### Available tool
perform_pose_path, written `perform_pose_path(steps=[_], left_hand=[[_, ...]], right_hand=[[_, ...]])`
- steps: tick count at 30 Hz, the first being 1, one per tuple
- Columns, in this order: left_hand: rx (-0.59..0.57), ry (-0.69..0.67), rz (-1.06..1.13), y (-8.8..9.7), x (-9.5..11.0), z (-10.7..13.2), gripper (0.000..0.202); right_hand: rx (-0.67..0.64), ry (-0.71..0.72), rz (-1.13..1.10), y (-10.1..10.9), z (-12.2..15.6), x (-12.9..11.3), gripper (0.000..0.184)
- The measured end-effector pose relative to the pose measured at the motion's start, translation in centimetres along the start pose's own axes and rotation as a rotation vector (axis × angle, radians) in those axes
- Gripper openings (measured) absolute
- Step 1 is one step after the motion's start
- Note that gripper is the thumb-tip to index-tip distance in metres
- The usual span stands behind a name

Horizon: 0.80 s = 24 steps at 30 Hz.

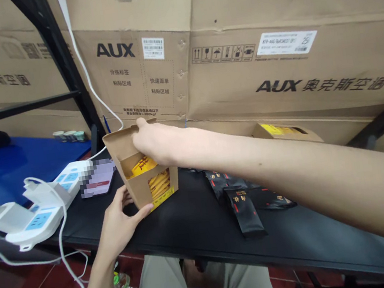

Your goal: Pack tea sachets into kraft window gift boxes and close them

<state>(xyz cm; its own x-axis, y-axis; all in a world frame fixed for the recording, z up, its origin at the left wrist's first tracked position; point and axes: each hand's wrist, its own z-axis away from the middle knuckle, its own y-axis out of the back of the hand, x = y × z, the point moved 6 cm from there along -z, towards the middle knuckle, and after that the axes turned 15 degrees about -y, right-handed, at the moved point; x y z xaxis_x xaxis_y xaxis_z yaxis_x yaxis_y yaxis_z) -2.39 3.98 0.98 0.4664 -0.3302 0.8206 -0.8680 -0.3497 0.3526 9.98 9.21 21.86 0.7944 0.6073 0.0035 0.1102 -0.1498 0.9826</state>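
Note:
A small brown cardboard box (138, 190) stands tilted on the black table, its top open and its lid flap raised. Yellow packets (144, 164) fill it and also show through its front window. My left hand (121, 214) grips the lower left corner, thumb across the front and fingers round the side. At the open top, my right hand (154, 142) is closed against the raised flap, reaching across from the right; its fingertips are mostly hidden. Below my right forearm lie several black packets (246, 213) with gold lettering.
A second cardboard box (284, 132) sits behind my right forearm. On the left are a white power strip (49, 204) with plugs and cables, and a phone (99, 177). Large AUX cartons (154, 82) stand along the back. A black metal post (64, 62) rises at the left.

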Motion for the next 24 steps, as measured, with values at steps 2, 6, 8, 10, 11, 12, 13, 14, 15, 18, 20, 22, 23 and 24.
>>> perform_pose_path(steps=[2,6,8,10,11,12,13,14,15,18,20,22,23,24], left_hand=[[-0.001,0.006,0.009,0.0,-0.2,0.0,0.078],[0.007,0.0,0.017,0.0,-0.3,-0.1,0.078],[0.009,0.002,0.016,0.0,-0.3,-0.1,0.077],[0.006,0.004,0.015,-0.1,-0.2,0.0,0.076],[0.005,0.0,0.015,-0.1,-0.1,0.0,0.076],[0.004,-0.006,0.016,-0.1,0.0,0.0,0.076],[0.004,-0.012,0.016,-0.1,0.0,-0.1,0.076],[0.005,-0.016,0.015,0.0,0.1,-0.1,0.076],[0.006,-0.017,0.01,0.0,0.0,0.0,0.076],[0.011,-0.006,-0.008,0.1,-0.1,0.0,0.076],[0.015,-0.003,-0.009,0.2,-0.1,0.0,0.077],[0.021,-0.001,-0.009,0.2,0.0,0.0,0.077],[0.022,-0.001,-0.011,0.2,0.0,0.0,0.077],[0.024,-0.004,-0.012,0.2,0.1,0.0,0.076]], right_hand=[[-0.087,-0.05,0.12,-1.1,0.3,0.5,0.036],[0.018,-0.019,0.192,-1.5,0.9,1.5,0.042],[0.141,0.028,0.236,-1.2,1.0,1.9,0.039],[0.182,0.067,0.262,-1.1,1.1,2.1,0.034],[0.16,0.075,0.259,-1.1,1.1,2.2,0.03],[0.118,0.075,0.252,-1.1,1.1,2.2,0.028],[0.067,0.074,0.25,-1.1,1.3,2.1,0.028],[0.019,0.081,0.256,-1.1,1.5,1.9,0.031],[-0.023,0.098,0.271,-1.0,1.9,1.6,0.034],[-0.12,0.177,0.326,-0.7,3.2,0.6,0.037],[-0.185,0.186,0.348,-0.7,3.9,0.3,0.037],[-0.272,0.173,0.354,-0.9,4.3,0.2,0.036],[-0.309,0.167,0.348,-1.1,4.4,0.3,0.036],[-0.335,0.157,0.325,-1.2,4.5,0.4,0.035]])
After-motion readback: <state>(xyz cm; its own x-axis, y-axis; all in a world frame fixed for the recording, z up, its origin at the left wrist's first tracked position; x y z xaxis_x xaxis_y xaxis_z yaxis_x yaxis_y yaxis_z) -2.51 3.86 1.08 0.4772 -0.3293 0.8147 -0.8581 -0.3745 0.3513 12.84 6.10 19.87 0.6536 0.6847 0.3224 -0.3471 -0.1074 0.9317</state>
